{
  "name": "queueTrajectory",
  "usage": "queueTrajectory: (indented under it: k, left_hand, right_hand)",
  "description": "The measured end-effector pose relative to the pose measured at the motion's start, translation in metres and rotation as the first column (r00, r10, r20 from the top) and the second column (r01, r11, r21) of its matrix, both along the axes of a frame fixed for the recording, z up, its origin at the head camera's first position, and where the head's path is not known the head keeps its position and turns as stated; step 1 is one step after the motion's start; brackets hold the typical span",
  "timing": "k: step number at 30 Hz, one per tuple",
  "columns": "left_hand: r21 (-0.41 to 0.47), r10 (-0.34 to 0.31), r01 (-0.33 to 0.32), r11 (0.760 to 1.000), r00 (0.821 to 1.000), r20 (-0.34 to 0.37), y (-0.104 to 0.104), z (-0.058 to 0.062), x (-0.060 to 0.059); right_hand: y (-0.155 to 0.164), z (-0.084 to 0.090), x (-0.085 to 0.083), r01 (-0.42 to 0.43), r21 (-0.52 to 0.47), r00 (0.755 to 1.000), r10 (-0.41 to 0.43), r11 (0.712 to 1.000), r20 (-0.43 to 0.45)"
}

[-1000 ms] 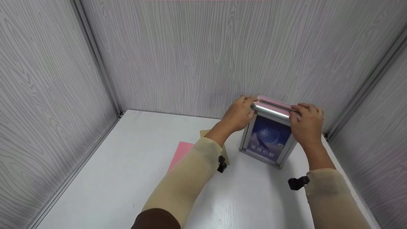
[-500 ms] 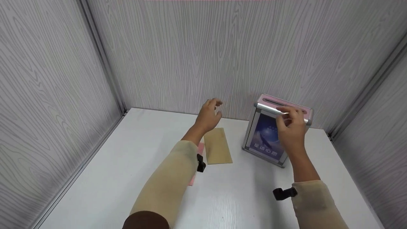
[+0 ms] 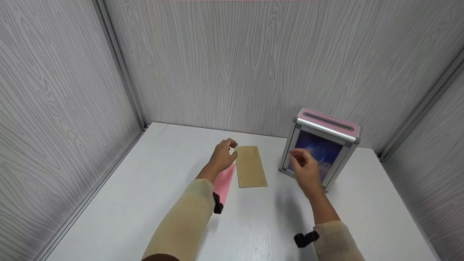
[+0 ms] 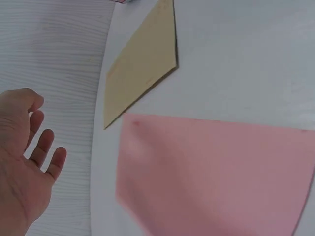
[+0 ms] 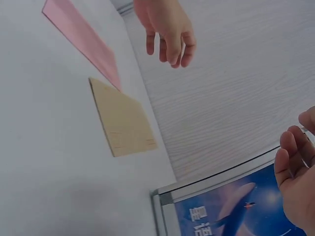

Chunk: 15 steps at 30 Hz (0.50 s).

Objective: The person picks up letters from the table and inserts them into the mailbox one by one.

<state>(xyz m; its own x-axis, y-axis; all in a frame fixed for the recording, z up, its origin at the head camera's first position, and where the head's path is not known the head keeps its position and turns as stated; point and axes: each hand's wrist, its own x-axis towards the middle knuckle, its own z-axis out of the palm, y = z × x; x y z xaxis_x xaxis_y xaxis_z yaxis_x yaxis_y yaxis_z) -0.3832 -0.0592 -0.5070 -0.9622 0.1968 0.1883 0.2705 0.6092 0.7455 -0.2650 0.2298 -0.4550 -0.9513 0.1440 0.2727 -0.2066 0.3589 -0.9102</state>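
My left hand (image 3: 222,156) hovers over the table with loosely bent fingers and nothing in them. Below it lies a pink envelope-like sheet (image 4: 211,167), partly hidden by the forearm in the head view. Just right of that hand a brown kraft envelope (image 3: 251,166) lies flat. My right hand (image 3: 306,170) is in the air in front of a silver-framed box (image 3: 328,125), fingers loosely curled and holding nothing. The box stands upright, with a slot in its pink top and a blue picture (image 5: 241,211) on its front, partly covered by the hand.
The white table (image 3: 123,203) runs up to grey wood-grain panels (image 3: 217,65) at the back and both sides. The box stands near the back right, close to the rear panel. A small black camera is worn on each wrist.
Both hands have left the top of the box. The left hand moved left and down toward the envelopes; the right hand dropped in front of the box. The brown envelope has come into full view.
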Motion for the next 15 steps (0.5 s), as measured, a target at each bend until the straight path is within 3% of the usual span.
queueTrajectory:
  k: [7,11,15]
  left_hand:
    - [-0.046,0.003,-0.001,0.999,0.999,0.033,0.001,-0.025,0.004]
    - [-0.024,0.022,-0.020,1.000,0.997,0.073,0.000,-0.034,0.005]
    - [0.009,0.023,-0.024,1.000,0.995,0.095,0.001,-0.041,0.003]
  right_hand:
    - [-0.018,-0.047,-0.014,-0.029,0.046,0.990,0.022,0.999,0.143]
    - [-0.027,-0.076,-0.021,-0.079,0.094,0.956,0.049,0.992,0.290]
    - [-0.031,-0.098,-0.028,-0.130,0.154,0.926,0.065,0.979,0.372]
